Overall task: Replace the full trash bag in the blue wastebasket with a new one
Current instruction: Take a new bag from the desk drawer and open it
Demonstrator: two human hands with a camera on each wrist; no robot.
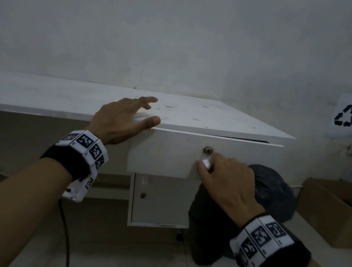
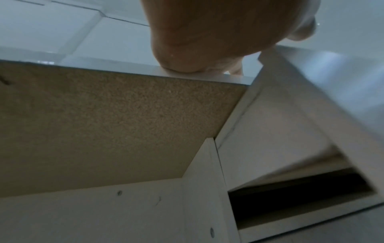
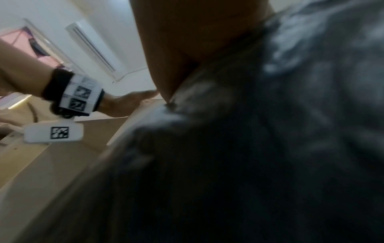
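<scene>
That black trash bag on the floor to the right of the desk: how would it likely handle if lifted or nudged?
The trash bag bulges at the top and its film is wrinkled, so it would probably sag and shift rather than hold its shape. It looks stuffed, so likely fairly heavy for thin plastic, and it might stretch if gripped by the film. It stands upright beside the desk; a push would probably slump it.

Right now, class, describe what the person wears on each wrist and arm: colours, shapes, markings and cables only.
Both forearms are bare, no sleeves. The left wrist carries a black fabric band under a ring of white square tiles printed with black-and-white coded markers, plus a white boxy unit hanging beneath with one more marker; a thin black cable trails down from it. The right wrist wears the same black band and white marker tiles.
</scene>
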